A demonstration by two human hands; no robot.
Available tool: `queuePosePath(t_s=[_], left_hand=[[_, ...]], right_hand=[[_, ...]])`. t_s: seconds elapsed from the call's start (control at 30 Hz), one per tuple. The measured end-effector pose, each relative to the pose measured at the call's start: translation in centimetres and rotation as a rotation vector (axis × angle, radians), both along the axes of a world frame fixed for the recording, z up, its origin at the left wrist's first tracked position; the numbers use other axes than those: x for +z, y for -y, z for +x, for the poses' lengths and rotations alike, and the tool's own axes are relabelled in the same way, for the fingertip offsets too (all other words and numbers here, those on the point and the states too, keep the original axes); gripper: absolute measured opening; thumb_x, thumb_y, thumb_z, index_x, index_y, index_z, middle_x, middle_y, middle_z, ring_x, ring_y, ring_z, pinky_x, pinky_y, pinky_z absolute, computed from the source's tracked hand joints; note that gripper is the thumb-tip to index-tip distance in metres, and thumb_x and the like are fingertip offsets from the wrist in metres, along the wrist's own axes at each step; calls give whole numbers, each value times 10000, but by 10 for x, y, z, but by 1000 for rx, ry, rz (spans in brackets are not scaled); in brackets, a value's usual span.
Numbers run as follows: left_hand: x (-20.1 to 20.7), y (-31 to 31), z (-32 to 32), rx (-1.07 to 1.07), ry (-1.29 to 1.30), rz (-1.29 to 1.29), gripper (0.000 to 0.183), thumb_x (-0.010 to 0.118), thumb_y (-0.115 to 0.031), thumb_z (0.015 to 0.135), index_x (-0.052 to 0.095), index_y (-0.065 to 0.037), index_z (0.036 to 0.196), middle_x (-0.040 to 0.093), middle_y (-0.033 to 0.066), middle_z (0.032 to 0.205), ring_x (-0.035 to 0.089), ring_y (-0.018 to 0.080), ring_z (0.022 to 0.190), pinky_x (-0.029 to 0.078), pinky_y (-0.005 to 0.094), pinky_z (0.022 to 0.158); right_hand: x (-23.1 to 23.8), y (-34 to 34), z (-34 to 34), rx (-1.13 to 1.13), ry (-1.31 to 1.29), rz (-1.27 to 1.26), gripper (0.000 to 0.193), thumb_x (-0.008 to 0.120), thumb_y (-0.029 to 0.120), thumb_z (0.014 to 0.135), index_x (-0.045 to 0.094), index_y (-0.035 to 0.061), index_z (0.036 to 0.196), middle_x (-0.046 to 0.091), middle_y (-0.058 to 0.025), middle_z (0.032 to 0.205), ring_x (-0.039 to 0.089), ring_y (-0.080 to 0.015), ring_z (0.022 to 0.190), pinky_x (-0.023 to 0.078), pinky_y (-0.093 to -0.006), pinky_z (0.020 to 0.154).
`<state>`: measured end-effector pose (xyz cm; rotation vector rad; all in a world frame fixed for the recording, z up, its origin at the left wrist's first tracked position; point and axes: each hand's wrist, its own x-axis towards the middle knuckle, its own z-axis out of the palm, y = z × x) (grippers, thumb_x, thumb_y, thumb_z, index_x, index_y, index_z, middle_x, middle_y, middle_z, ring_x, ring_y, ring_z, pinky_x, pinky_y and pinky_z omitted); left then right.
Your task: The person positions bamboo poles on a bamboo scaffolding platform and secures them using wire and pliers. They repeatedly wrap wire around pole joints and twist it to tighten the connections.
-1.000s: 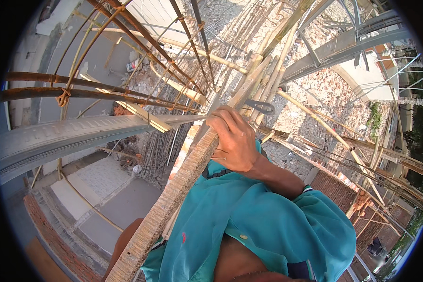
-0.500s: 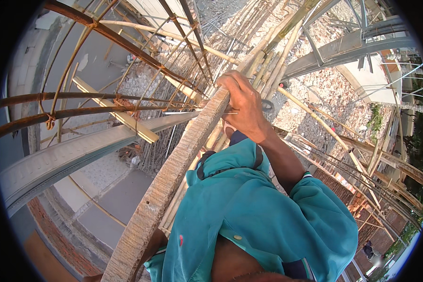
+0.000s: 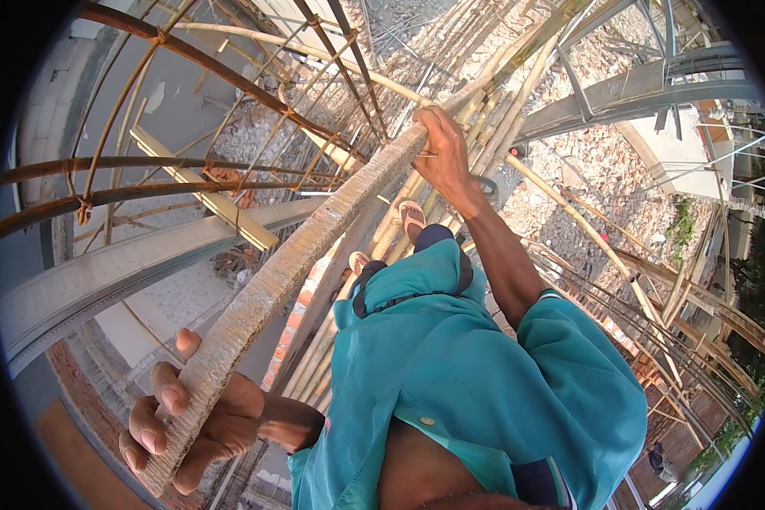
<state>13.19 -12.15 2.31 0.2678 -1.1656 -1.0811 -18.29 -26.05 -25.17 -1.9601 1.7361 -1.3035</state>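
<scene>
A long, rough, pale-brown wooden plank (image 3: 285,268) runs slantwise across the view in front of my body, from lower left to upper centre. My left hand (image 3: 200,416) wraps round its near end, fingers on one side and palm on the other. Around the far end, my right hand (image 3: 444,151) is closed. A thin pale sliver, perhaps a nail or wire, sticks out by the right hand's fingers; its kind cannot be made out. Below the plank, my sandalled feet (image 3: 412,214) stand on bamboo poles (image 3: 382,248).
Rusty rods (image 3: 221,76) tied with wire cross at the upper left. A grey metal beam (image 3: 136,259) and a short timber batten (image 3: 204,191) lie left of the plank. Another steel beam (image 3: 629,98) spans the upper right. Far below lies broken-brick rubble (image 3: 569,178).
My left hand has come into view on the plank's near end, which now shows too. The right hand and the plank's far end have shifted slightly up and right. My feet now show more.
</scene>
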Motion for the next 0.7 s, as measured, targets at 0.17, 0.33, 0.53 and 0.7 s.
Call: queuePosePath(t_s=[0.17, 0.33, 0.53, 0.7], left_hand=[[-23, 4, -19, 217, 32, 168, 479, 733, -408, 902, 561, -301, 1337, 662, -42, 1298, 551, 359, 1346, 293, 801, 1143], [-55, 4, -60, 400, 232, 220, 555, 633, -459, 969, 513, -159, 1421, 646, 105, 1316, 589, 396, 1288, 530, 592, 1083], [-53, 1, -53, 798, 471, 335, 723, 643, -503, 963, 471, 17, 1436, 662, 209, 1250, 681, 323, 1141, 565, 484, 1032], [-55, 13, -35, 765, 594, 275, 698, 719, -461, 943, 528, 74, 1349, 693, 217, 1155, 716, 298, 1040, 629, 405, 883]], right_hand=[[-11, 17, -13, 7, 17, 124, 540, 659, -144, 658, 594, 55, 1156, 630, -175, 1150, 629, -446, 1057, 526, -494, 857], [-39, 24, -34, 21, 25, 187, 524, 725, -79, 706, 567, 89, 1176, 624, -146, 1161, 648, -439, 1022, 535, -518, 805], [-54, 31, -28, 71, 27, 209, 572, 811, -4, 722, 549, 84, 1223, 620, -145, 1170, 634, -423, 1067, 536, -498, 861], [-46, 35, -36, 184, 10, 175, 672, 870, 50, 706, 551, 47, 1297, 620, -209, 1255, 604, -440, 1171, 507, -479, 968]])
